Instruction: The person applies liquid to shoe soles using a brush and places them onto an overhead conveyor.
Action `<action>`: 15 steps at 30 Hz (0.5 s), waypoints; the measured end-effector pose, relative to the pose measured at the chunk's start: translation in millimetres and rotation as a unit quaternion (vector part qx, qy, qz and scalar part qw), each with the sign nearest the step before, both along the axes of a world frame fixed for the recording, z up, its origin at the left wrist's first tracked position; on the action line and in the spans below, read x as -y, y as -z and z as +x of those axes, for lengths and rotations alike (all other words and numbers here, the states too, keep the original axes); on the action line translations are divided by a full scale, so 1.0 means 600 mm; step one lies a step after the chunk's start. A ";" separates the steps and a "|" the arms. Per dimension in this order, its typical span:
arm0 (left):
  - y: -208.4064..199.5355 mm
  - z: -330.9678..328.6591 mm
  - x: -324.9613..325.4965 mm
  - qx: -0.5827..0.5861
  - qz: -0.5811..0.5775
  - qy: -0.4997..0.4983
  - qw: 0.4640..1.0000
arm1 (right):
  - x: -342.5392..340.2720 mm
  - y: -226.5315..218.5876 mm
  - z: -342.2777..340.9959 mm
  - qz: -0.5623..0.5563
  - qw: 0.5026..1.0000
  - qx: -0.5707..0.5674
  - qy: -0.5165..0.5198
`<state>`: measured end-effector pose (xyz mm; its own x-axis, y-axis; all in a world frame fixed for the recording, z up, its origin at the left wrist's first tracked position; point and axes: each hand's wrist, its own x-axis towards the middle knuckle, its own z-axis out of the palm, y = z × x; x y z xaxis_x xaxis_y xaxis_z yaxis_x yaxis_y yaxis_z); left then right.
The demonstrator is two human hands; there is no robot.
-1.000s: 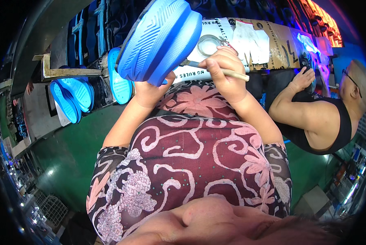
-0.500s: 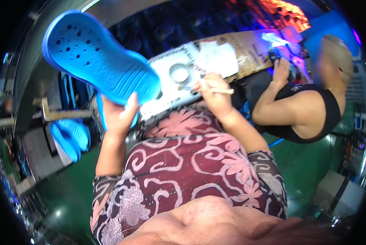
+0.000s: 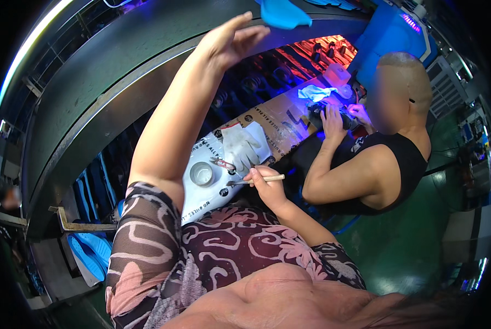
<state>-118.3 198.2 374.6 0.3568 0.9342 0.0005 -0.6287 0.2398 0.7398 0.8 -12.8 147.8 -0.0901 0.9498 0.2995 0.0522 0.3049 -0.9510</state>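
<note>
My left hand (image 3: 235, 41) is raised at the far side, its fingers stretched out with nothing in them. Just beyond its fingertips is a blue clog (image 3: 285, 14), on or over the dark machine ledge and partly cut off by the picture's edge. Lower down, my right hand (image 3: 268, 186) grips a brush (image 3: 274, 177) by its light wooden handle, the dark tip pointing left. Beside that tip stands a small round tin (image 3: 202, 174) with pale contents. Thread snips with red handles (image 3: 222, 163) lie between the tin and a white work glove (image 3: 238, 147).
White plastic sheeting (image 3: 193, 204) covers the near part of a cardboard work surface (image 3: 289, 127). At my right a co-worker (image 3: 385, 159) handles something dark under violet light. Glowing orange heat shows inside the machine (image 3: 333, 48). More blue clogs (image 3: 89, 255) sit at lower left.
My left hand has carried the blue clog up to the far ledge and let it go. The right hand still holds the brush. The whole view has shifted.
</note>
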 end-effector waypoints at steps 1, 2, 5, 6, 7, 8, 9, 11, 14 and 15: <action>0.000 0.001 -0.004 0.002 0.002 -0.001 1.000 | -0.001 0.008 0.002 0.030 0.999 0.017 -0.015; -0.001 0.000 -0.004 0.000 0.044 -0.056 0.997 | 0.001 0.012 0.001 0.032 0.999 0.019 -0.018; 0.028 -0.005 0.046 -0.081 0.171 -0.031 0.981 | 0.000 0.018 0.001 -0.048 0.998 -0.022 -0.017; 0.051 -0.023 0.081 -0.129 0.188 0.015 0.974 | -0.004 0.023 0.002 -0.048 0.998 -0.027 -0.011; 0.079 -0.047 0.121 -0.171 0.201 0.053 0.963 | -0.004 0.028 0.003 -0.053 0.998 -0.034 -0.007; 0.118 -0.084 0.153 -0.245 0.219 0.069 0.942 | -0.003 0.033 0.003 -0.059 0.997 -0.040 -0.002; 0.157 -0.123 0.187 -0.325 0.229 0.070 0.915 | -0.006 0.040 0.006 -0.048 0.999 -0.021 -0.001; 0.235 -0.211 0.265 -0.442 0.161 0.018 0.882 | -0.002 0.044 0.002 -0.062 0.997 -0.039 -0.018; 0.363 -0.388 0.391 -0.668 0.082 -0.092 0.734 | 0.003 0.046 -0.007 -0.090 0.993 -0.063 -0.037; 0.371 -0.413 0.436 -0.725 0.033 -0.135 0.674 | 0.004 0.043 -0.013 -0.092 0.992 -0.069 -0.051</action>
<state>-366.0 -63.4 151.9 -0.1564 0.9802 -0.1212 0.7534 0.1977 0.6271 -6.9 -15.0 122.3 -0.1591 0.9776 0.1375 -0.1051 0.1217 -0.9870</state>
